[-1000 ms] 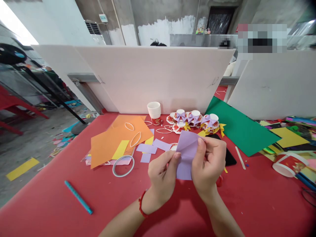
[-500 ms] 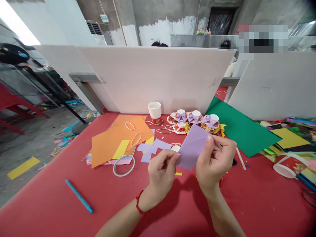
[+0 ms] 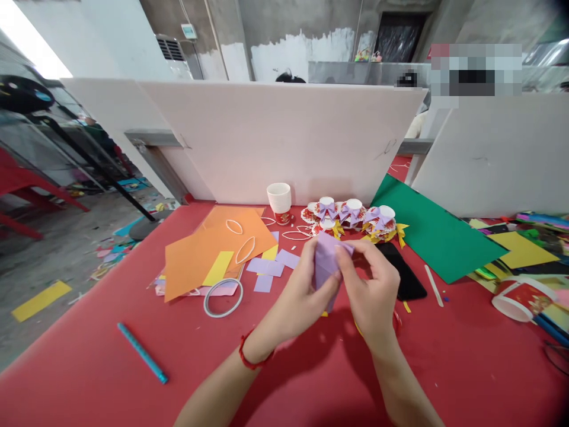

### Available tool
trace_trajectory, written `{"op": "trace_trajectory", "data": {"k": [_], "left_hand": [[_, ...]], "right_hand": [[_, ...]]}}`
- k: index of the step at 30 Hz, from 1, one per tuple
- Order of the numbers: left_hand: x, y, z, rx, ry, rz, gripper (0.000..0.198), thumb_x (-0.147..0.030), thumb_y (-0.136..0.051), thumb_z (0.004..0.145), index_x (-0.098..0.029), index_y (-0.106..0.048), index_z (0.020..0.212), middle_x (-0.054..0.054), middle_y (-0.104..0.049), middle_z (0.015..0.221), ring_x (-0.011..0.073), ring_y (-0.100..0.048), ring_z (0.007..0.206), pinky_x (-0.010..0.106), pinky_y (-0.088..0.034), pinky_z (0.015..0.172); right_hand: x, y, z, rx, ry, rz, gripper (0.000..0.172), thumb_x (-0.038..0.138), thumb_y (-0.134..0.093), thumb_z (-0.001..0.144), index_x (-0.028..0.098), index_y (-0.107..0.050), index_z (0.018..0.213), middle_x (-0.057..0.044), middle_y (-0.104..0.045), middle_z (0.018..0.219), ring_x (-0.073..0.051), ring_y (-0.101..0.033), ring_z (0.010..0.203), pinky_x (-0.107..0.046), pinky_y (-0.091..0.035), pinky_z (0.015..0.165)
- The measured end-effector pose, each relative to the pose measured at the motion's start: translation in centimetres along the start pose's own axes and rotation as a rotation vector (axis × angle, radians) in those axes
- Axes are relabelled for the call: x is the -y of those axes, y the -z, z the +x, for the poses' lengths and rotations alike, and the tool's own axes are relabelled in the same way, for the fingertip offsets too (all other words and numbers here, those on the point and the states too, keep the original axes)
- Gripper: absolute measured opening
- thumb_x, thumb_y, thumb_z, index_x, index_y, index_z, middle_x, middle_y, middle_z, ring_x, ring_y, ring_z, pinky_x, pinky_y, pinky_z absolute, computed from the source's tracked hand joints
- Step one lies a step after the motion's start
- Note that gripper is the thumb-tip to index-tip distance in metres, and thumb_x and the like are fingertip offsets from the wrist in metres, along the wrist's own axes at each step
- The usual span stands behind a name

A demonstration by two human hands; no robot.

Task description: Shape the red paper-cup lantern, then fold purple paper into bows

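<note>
Between my two hands is a piece of purple paper (image 3: 326,258), held up over the red table (image 3: 213,367) and partly covered by my fingers. My left hand (image 3: 306,293) grips its left side, thumb in front. My right hand (image 3: 371,281) pinches the upper right edge between thumb and fingers. Just beyond the paper stand several small paper-cup crafts (image 3: 353,210) with purple and yellow bows. Purple paper strips (image 3: 265,267) lie to the left of my hands. A black phone (image 3: 402,273) rests to the right of my right hand.
Orange sheets (image 3: 191,261), a roll of tape (image 3: 223,298) and a teal pen (image 3: 142,354) lie on the left. Stacked paper cups (image 3: 280,203) stand before a white partition (image 3: 284,136). On the right are green card (image 3: 435,231), a white stick (image 3: 434,286) and a tipped cup (image 3: 520,296).
My hands have come closer together, and the purple paper is now bent or folded smaller between them. My left hand moved up and right; my right hand shifted left, uncovering the phone.
</note>
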State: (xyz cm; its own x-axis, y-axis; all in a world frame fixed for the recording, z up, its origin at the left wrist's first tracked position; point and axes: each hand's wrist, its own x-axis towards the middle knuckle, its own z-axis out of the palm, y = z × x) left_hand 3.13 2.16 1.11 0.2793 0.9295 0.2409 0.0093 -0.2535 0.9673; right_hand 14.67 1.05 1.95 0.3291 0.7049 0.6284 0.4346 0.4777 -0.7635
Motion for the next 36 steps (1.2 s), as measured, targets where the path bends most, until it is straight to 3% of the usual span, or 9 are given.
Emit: {"op": "trace_trajectory", "data": {"k": [4, 8, 12, 19, 23, 26, 29, 33, 36], "left_hand": [[-0.3, 0.2, 0.7, -0.030, 0.037, -0.144, 0.043, -0.026, -0.058, 0.082, -0.023, -0.052, 0.124, 0.007, -0.064, 0.101, 0.0235, -0.063, 0.095, 0.034, -0.056, 0.078], [-0.4, 1.1, 1.0, 0.042, 0.056, -0.218, 0.055, -0.031, -0.060, 0.080, -0.026, -0.053, 0.134, 0.009, -0.061, 0.124, 0.0287, -0.056, 0.122, 0.037, -0.053, 0.095], [-0.3, 1.0, 0.7, 0.054, 0.110, -0.155, 0.060, -0.029, -0.061, 0.081, -0.028, -0.049, 0.140, 0.009, -0.061, 0.131, 0.0305, -0.058, 0.122, 0.042, -0.053, 0.099], [0.8, 1.4, 1.0, 0.105, 0.145, -0.127, 0.078, -0.037, -0.071, 0.080, -0.024, -0.037, 0.149, 0.012, -0.040, 0.156, 0.0335, -0.037, 0.145, 0.048, -0.039, 0.116], [0.5, 2.0, 1.0, 0.118, 0.236, -0.215, 0.085, -0.036, -0.075, 0.074, -0.024, -0.038, 0.150, 0.012, -0.046, 0.153, 0.0330, -0.042, 0.142, 0.043, -0.046, 0.110], [0.1, 2.1, 0.9, 0.105, 0.246, -0.265, 0.073, -0.033, -0.073, 0.076, -0.026, -0.048, 0.145, 0.010, -0.062, 0.135, 0.0289, -0.059, 0.123, 0.035, -0.058, 0.090], [-0.1, 2.0, 0.7, 0.087, 0.233, -0.296, 0.059, -0.031, -0.071, 0.079, -0.028, -0.058, 0.137, 0.007, -0.070, 0.119, 0.0239, -0.067, 0.101, 0.031, -0.059, 0.075], [0.1, 1.9, 0.6, 0.000, 0.257, -0.270, 0.050, -0.031, -0.071, 0.079, -0.030, -0.066, 0.128, 0.004, -0.072, 0.116, 0.0232, -0.066, 0.103, 0.029, -0.057, 0.076], [0.2, 2.3, 0.7, -0.090, 0.296, -0.236, 0.025, -0.039, -0.068, 0.081, -0.025, -0.076, 0.100, 0.004, -0.075, 0.101, 0.0228, -0.067, 0.095, 0.029, -0.055, 0.073]], "right_hand": [[0.4, 1.1, 0.9, 0.323, -0.232, 0.242, 0.010, 0.028, -0.068, 0.083, 0.020, -0.073, 0.085, -0.002, -0.075, 0.079, -0.016, -0.069, 0.070, -0.026, -0.057, 0.062], [0.0, 1.8, 1.4, 0.426, -0.359, 0.370, 0.024, 0.031, -0.076, 0.075, 0.021, -0.075, 0.096, -0.006, -0.079, 0.099, -0.018, -0.072, 0.076, -0.029, -0.061, 0.064], [-0.3, 1.5, 1.3, 0.408, -0.351, 0.369, 0.024, 0.029, -0.077, 0.074, 0.022, -0.074, 0.096, -0.004, -0.078, 0.095, -0.016, -0.071, 0.073, -0.029, -0.061, 0.065], [-0.6, 0.8, 1.3, 0.321, -0.406, 0.329, 0.024, 0.029, -0.079, 0.071, 0.021, -0.072, 0.092, -0.002, -0.076, 0.082, -0.016, -0.069, 0.070, -0.028, -0.059, 0.064], [-0.9, 1.1, 1.5, 0.341, -0.464, 0.422, 0.028, 0.029, -0.082, 0.068, 0.022, -0.071, 0.093, -0.001, -0.076, 0.085, -0.016, -0.070, 0.072, -0.026, -0.059, 0.065], [-1.0, 1.3, 1.6, 0.367, -0.488, 0.442, 0.029, 0.030, -0.080, 0.070, 0.021, -0.071, 0.096, -0.001, -0.074, 0.082, -0.016, -0.070, 0.072, -0.027, -0.059, 0.065], [-1.1, 1.4, 1.6, 0.380, -0.469, 0.423, 0.023, 0.031, -0.073, 0.077, 0.020, -0.069, 0.097, 0.001, -0.070, 0.075, -0.014, -0.067, 0.067, -0.027, -0.058, 0.066], [-1.4, 1.2, 1.5, 0.314, -0.428, 0.358, 0.021, 0.027, -0.070, 0.078, 0.022, -0.066, 0.097, 0.001, -0.067, 0.075, -0.014, -0.066, 0.067, -0.026, -0.057, 0.063], [-1.5, 1.3, 1.3, 0.141, -0.344, 0.301, 0.021, 0.021, -0.068, 0.080, 0.025, -0.060, 0.098, 0.004, -0.064, 0.073, -0.013, -0.064, 0.066, -0.024, -0.054, 0.061]]}}
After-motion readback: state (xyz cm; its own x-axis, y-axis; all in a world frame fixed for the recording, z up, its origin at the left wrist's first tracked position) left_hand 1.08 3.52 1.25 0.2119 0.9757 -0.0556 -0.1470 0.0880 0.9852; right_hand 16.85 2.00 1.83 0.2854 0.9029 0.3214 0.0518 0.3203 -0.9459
